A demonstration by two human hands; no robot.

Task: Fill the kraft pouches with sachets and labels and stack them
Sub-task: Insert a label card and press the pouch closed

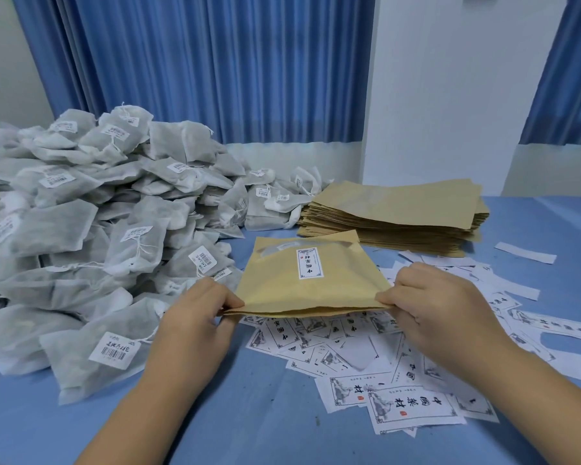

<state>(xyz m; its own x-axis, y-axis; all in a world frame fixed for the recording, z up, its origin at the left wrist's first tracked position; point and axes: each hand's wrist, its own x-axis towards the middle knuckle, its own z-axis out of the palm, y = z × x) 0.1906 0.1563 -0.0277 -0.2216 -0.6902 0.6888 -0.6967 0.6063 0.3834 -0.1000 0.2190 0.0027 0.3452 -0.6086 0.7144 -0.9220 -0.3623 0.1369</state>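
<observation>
Kraft pouch (311,280) pinched at its near corners by left hand (195,317) and right hand (440,307), fingers closed on the edge; sealing step likely; next, stack it at two o'clock

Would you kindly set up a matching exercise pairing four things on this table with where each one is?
Things:
1. sachet heap
2. empty pouch stack
3. loose labels
4. labelled pouch

Places:
A. scattered on the blue cloth beneath and near the hands
B. held at its near corners by the left hand and right hand
C. piled high on the left
D. far right, beside the white pillar

Pairs: 1-C, 2-D, 3-A, 4-B
</observation>
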